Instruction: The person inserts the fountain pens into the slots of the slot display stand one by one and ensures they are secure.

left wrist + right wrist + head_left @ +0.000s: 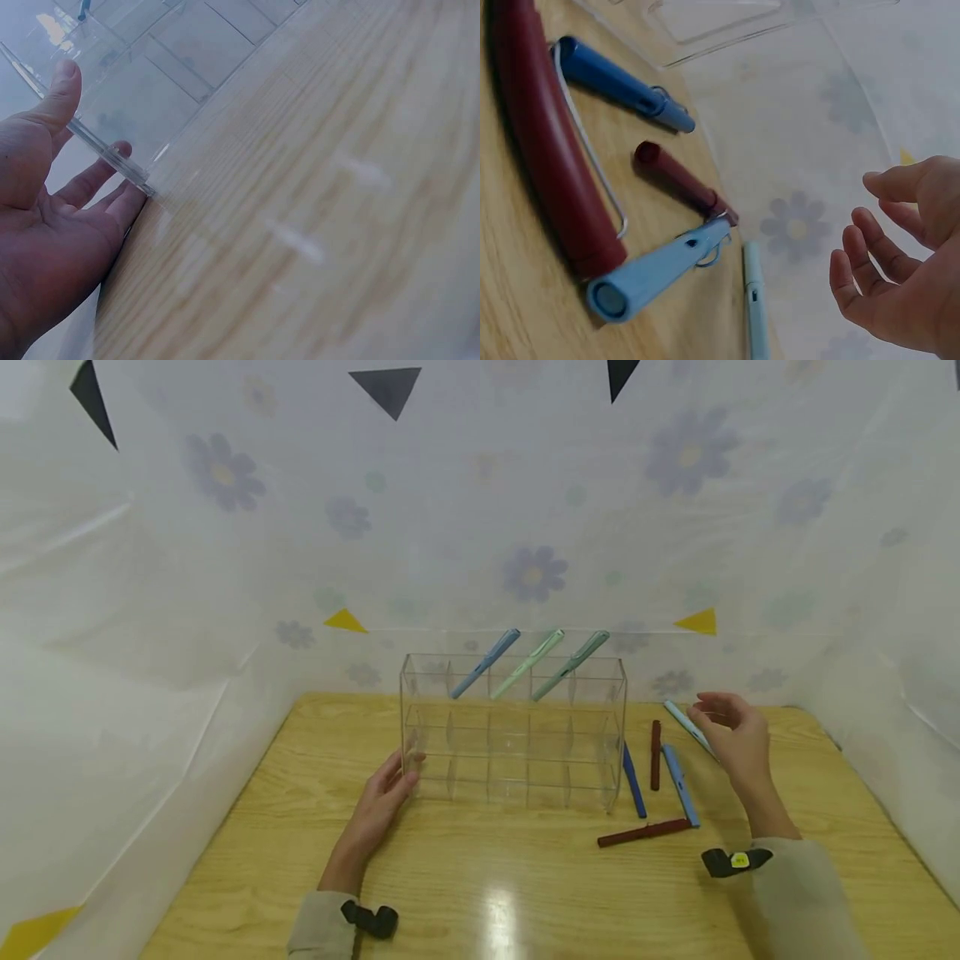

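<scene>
A clear acrylic organizer [513,731] stands mid-table, with a blue pen [486,663], a mint pen [527,664] and a teal-green pen [572,665] leaning in its back row. My left hand [405,772] rests against its lower left corner; in the left wrist view the left hand [97,127] has its thumb on the corner edge and straight fingers along the side wall. My right hand [708,708] hovers with loosely curled fingers just above a pale teal pen [686,725] and holds nothing. The right wrist view shows the right hand [862,217] apart from the pale teal pen [754,300].
To the right of the organizer a dark blue pen [633,781], a short dark red pen [656,755], a light blue pen [680,785] and a second dark red pen [643,832] lie on the wooden table [480,893]. Flowered white sheets wall in the table.
</scene>
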`<state>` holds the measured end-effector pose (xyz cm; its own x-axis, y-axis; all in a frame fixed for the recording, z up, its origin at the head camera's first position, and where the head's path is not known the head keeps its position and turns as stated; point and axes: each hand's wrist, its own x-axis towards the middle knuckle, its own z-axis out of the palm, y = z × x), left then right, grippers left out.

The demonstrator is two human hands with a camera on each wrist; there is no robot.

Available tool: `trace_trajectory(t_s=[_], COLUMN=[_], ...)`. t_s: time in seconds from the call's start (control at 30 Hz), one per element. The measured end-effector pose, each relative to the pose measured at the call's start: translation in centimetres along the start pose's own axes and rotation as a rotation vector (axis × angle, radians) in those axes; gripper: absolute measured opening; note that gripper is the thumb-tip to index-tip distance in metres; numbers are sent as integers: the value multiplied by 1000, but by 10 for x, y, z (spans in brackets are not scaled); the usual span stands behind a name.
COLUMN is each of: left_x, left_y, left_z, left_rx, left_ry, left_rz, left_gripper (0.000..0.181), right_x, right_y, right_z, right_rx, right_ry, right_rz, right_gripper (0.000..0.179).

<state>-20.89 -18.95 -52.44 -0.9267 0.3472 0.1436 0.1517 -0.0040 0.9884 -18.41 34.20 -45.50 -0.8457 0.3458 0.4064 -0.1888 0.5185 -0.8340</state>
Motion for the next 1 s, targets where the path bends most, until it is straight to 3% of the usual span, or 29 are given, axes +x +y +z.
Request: trace_trajectory(t_s=[0.27, 0.43, 0.67, 1.0], left_x=[3, 2, 0, -1], left_y=[2, 2, 2, 3], left_z=[1, 1, 1, 1], left_rx=[-4, -6, -9, -28], left_ry=[-2, 7, 22, 21], left_rz=[10, -10, -39, -49], left_gripper=[56, 56, 56, 57], right_x=[10, 13, 16, 22], right_y=[33, 48, 67, 75], right_z=[3, 4, 7, 11], right_rx=[-147, -240, -286, -342], right_ry=[-45, -86, -113, -159], right_rz=[100, 96, 76, 42], right_gripper=[41, 42, 39, 31])
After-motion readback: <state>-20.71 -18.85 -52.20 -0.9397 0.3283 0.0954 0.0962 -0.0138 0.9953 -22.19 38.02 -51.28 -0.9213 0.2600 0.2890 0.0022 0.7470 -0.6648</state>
